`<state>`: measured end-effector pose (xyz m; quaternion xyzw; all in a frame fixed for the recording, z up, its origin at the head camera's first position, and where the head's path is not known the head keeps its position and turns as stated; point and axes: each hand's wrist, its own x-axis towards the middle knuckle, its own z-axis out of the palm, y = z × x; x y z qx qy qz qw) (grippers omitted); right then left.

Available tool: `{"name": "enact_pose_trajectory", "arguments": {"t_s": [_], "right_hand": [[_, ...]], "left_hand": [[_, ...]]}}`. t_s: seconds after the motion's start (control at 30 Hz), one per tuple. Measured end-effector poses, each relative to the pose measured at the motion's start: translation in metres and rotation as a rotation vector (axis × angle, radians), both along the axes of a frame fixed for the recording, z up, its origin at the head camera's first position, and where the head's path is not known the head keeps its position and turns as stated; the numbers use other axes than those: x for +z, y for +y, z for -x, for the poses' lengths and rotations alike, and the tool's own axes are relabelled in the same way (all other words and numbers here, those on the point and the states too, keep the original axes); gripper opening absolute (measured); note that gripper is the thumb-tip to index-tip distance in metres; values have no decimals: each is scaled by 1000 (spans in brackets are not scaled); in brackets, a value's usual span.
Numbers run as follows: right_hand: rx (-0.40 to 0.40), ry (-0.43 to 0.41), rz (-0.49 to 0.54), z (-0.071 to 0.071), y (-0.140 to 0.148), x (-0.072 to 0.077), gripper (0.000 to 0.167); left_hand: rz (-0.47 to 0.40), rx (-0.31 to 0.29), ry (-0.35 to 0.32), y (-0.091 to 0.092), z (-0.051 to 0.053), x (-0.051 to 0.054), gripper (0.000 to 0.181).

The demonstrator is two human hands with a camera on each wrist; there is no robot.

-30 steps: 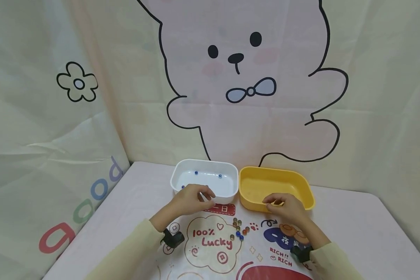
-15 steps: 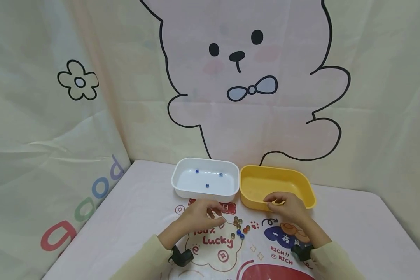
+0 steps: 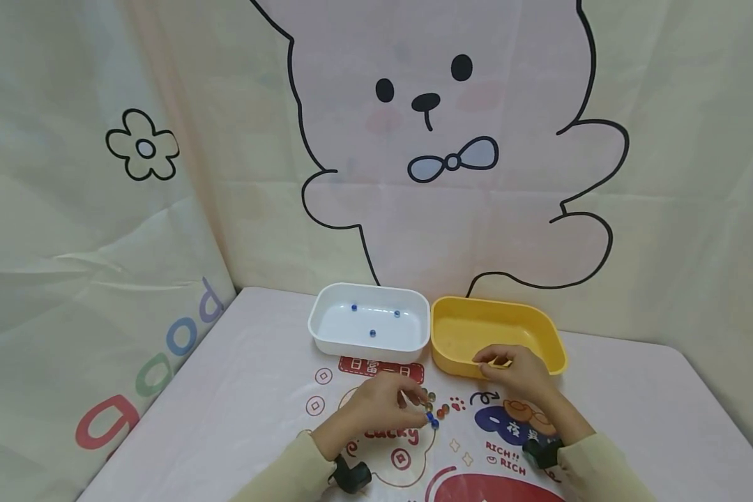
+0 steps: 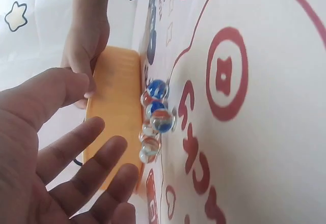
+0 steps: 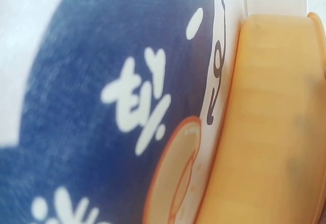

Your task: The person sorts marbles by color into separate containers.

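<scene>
The left hand [image 3: 385,404] hovers beside a small cluster of glass marbles [image 3: 441,413] on the printed cloth, partly covering them in the head view. Its fingers are spread and empty in the left wrist view, close to blue and orange-streaked marbles [image 4: 162,120]. The right hand [image 3: 517,371] rests at the near rim of the yellow bin [image 3: 458,362], fingers loosely bent; nothing shows in them. Several blue marbles [image 3: 373,333] lie apart inside the white bin [image 3: 351,346]. No marbles show in the yellow one.
Both bins stand side by side at the back of the table [image 3: 640,390], in front of a curtain [image 3: 678,265] with a bear drawing. Another patterned curtain [image 3: 50,230] hangs at the left. The cloth carries printed words and pictures.
The left hand has moved from over the white bin's near edge, toward the person and rightward to the marble cluster. The right hand has stayed at the yellow bin.
</scene>
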<state>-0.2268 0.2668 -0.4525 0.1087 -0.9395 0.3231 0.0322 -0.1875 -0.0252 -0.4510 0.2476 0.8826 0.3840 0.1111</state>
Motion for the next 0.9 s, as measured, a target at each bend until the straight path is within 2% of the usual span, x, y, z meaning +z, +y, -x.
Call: {"name": "enact_pose_trajectory", "arguments": {"t_s": [0.33,0.57,0.9], "right_hand": [[6,6,-2,-1,0,1,10],[-7,-4,-1,-1,-1,1,9],[-7,5,4,-1,-1,2,9]], "left_hand": [[78,25,-9,13,2,-11,19],[89,45,-12,17,2,-16,16],[97,62,-16,22,3,-18,13]]}}
